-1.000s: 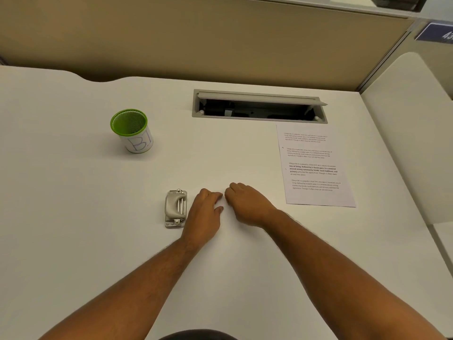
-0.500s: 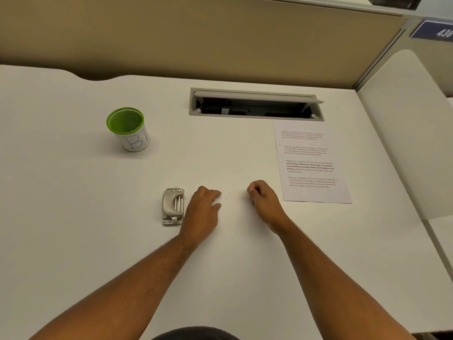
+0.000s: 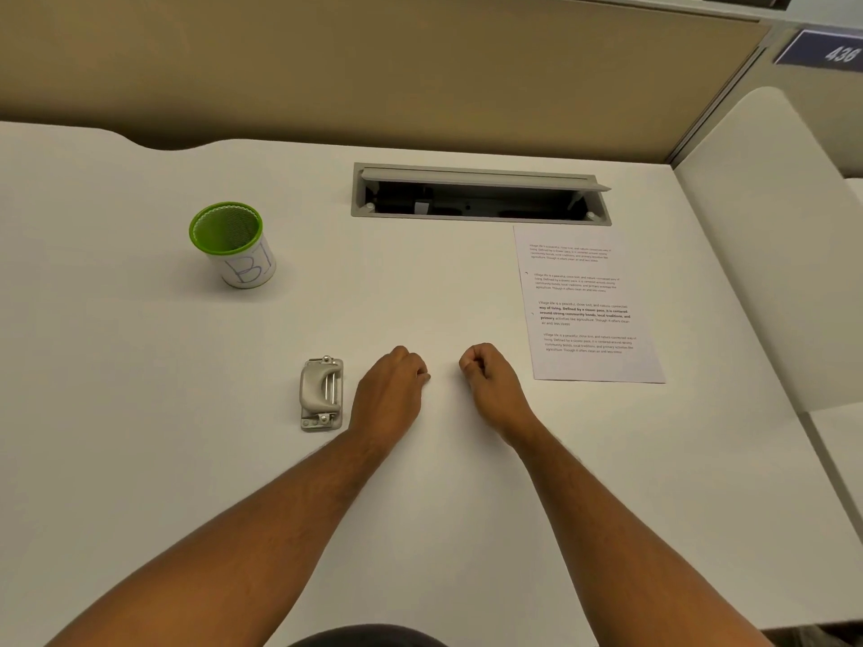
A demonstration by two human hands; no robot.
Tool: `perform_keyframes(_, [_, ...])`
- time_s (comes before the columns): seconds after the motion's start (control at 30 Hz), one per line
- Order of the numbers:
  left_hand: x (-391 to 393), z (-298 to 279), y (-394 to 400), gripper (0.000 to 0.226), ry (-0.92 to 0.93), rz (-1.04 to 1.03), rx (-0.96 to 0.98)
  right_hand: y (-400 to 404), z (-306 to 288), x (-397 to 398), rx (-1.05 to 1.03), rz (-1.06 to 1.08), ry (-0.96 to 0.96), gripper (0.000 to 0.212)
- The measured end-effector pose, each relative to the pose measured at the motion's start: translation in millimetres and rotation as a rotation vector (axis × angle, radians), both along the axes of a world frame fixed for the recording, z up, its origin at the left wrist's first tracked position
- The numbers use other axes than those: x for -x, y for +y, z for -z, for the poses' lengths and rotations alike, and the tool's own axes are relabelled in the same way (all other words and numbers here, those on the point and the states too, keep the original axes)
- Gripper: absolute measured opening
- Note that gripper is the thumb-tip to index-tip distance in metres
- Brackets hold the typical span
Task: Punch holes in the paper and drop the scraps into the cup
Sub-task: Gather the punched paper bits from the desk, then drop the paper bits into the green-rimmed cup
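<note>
Resting on the desk (image 3: 140, 413) in front of me, both of my hands are curled and hold nothing. My left hand (image 3: 390, 389) lies knuckles up, its fingers (image 3: 413, 364) bent under loosely so the tips touch the desk surface; it is a soft half-fist, not a tight clench. It sits just beside the punch (image 3: 321, 394), to that tool's right, with a narrow strip of bare desk between them, so I am not touching it. My right hand (image 3: 490, 385) is closed more firmly, the fingers folded into the palm and the thumb lying across them at the near side; whether anything small is tucked inside that fist I cannot tell, though nothing shows. The two fists sit near each other with a gap of desk between the knuckles. The punch is a small grey metal one, lying flat with its handle down. The paper (image 3: 588, 305) lies flat to the right of my right hand and a little farther from me, its near left corner close to that fist but apart from it; printed paragraphs of text run down it. The cup (image 3: 233, 247) stands upright well off to the far left, green-rimmed mesh with a white label marked "B1" on its side. Beyond the paper, an open grey cable hatch (image 3: 481, 193) is set into the desk, its near edge touching the top of the sheet.
</note>
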State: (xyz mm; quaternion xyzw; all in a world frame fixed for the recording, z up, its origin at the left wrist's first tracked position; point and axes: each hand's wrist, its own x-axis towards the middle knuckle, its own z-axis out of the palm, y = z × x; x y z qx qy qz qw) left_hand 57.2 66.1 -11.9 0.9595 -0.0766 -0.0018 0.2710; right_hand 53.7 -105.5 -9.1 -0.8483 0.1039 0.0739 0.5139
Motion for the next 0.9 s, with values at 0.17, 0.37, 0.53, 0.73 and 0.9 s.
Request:
perform_keyframes(0.17, [-1,-4,-2,0.011,-0.020,0.112,-0.086,0,2,0,0.002,0.006,-0.007,0.013])
perform_keyframes(0.37, [-3,-9,-7,0.012,0.025,0.201,-0.256,0,2,0,-0.014,0.011,-0.001,0.013])
perform_keyframes(0.53, [-8,-14,-1,0.012,0.092,0.198,-0.295,-3,-1,0,-0.054,0.034,0.023,0.012])
perform_keyframes(0.73, [-17,-27,29,0.016,0.138,0.043,-0.152,1,-6,-4,-0.080,0.074,0.060,0.015])
perform_keyframes(0.9, [-30,-41,54,0.022,0.098,-0.030,-0.064,20,-15,-17,-0.069,0.051,0.097,0.016])
